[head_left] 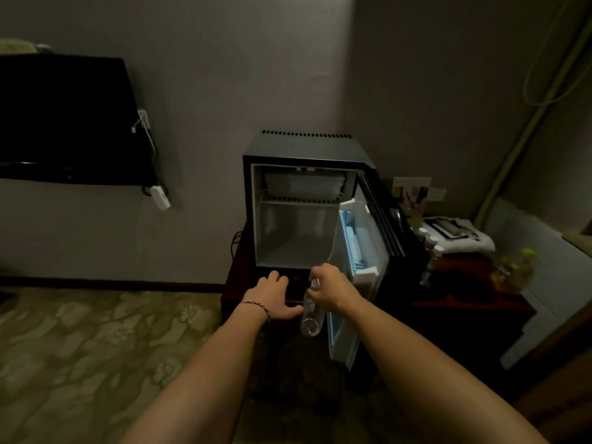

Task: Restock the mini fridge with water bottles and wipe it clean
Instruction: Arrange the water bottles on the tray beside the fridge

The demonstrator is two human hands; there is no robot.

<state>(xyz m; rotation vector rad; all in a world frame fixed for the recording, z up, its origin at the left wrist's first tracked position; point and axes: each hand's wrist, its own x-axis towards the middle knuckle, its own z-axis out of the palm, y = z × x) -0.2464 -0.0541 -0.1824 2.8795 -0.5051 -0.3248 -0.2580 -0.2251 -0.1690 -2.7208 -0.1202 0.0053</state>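
Dim carpeted room (80,341): open mini fridge (298,232), right hand (333,291) gripping water bottle (310,314), left hand (275,298) spread.

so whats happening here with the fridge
A person is restocking a mini fridge whose door stands open. The right hand grips a clear water bottle near its cap, the bottle hanging down in front of the fridge's lower edge. The left hand rests, fingers spread, on the dark stand under the fridge. No bottles are visible in the main compartment. More bottles wait on the table to the right.
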